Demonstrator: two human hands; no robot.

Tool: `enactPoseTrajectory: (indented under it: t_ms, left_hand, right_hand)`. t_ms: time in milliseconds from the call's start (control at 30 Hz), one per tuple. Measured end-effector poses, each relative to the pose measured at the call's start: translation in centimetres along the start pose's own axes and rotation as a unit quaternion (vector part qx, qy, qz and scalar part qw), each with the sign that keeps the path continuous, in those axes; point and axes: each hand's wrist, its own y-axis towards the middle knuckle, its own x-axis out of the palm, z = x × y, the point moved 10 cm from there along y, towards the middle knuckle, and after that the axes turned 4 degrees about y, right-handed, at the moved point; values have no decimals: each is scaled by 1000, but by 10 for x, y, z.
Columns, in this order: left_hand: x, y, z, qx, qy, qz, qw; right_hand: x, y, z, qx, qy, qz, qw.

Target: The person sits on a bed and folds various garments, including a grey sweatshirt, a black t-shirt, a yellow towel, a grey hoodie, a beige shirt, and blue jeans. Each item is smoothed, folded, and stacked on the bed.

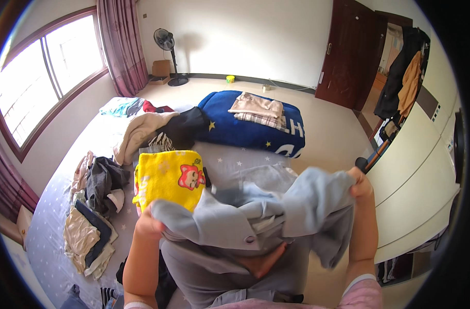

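Note:
Stretched between my two hands is a light grey-blue garment with a dark round button near its lower middle; its exact kind I cannot make out. My left hand grips one end, beside a folded yellow cloth with a cartoon animal print. The other end is bunched in my right hand, raised on the right, and part of the cloth hangs below it. Motion blurs the right side slightly. The garment hangs above my lap and covers part of the bed.
A folded navy blanket lies at the bed's far side with folded beige clothes on top. Loose clothes are heaped on the left. Beyond stand a fan and a dark red door. White cabinets flank the right.

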Motion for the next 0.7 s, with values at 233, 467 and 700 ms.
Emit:
enactPoseTrajectory:
  t_ms: [233, 467, 700]
  left_hand:
    - [-24, 18, -18, -32, -141, 247, 958]
    - [-1, 8, -58, -157, -32, 311, 937]
    - [89, 33, -43, 42, 446, 45, 893]
  right_hand:
    - [51, 49, 22, -53, 472, 162, 865]
    - [75, 36, 91, 123, 388, 340, 848]
    - [199, 58, 69, 89, -203, -31, 975]
